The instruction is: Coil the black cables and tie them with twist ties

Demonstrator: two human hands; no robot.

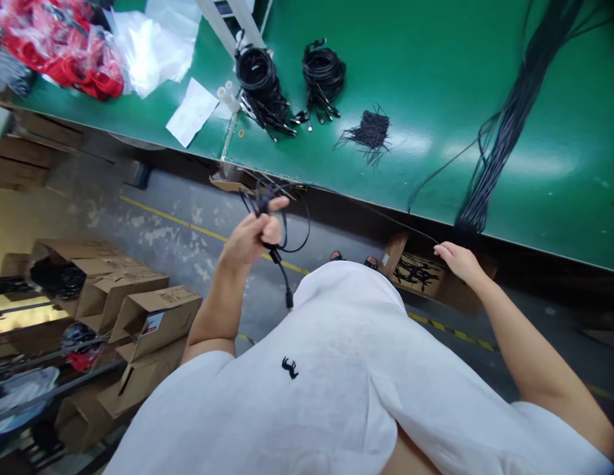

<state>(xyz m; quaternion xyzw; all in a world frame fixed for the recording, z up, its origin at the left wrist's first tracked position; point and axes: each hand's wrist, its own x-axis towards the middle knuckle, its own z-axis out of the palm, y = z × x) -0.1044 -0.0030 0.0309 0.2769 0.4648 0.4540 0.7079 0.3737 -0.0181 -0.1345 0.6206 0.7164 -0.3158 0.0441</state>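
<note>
My left hand [252, 236] is closed around a black cable [298, 248], just off the front edge of the green table. Loose loops of it stick out past the fingers, and an end with a thick black plug [288, 298] dangles below. Out to the right, my right hand [459, 260] pinches a thin stretch of black cable that runs across between the two hands. On the table lie two coiled bundles of black cables, one larger [262, 82] and one smaller [323, 76]. Right of them is a pile of short black ties [369, 132].
A long bundle of black cables [505, 132] reaches the table's front edge at right. A white paper [192, 112], clear plastic bags [156, 49] and red bagged items [64, 49] lie left. Below are a carton with black pieces [416, 270] and cardboard boxes [156, 316].
</note>
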